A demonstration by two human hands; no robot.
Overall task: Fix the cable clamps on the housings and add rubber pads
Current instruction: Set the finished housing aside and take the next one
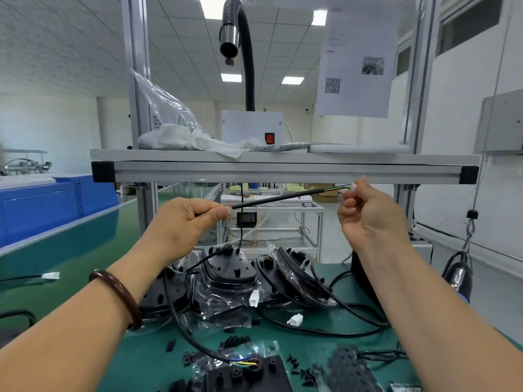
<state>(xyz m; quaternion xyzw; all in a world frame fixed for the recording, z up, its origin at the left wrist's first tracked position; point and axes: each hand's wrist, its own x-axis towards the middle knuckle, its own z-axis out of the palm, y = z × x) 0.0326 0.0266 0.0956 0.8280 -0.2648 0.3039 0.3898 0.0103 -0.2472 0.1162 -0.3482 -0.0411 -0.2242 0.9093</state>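
One black cable (277,198) between left hand (186,222) and right hand (368,213).

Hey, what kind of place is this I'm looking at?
Probably a factory assembly workstation: an aluminium-profile bench frame, a black fume-extraction hose overhead, and black housings piled on the green mat, with a cable held above them.
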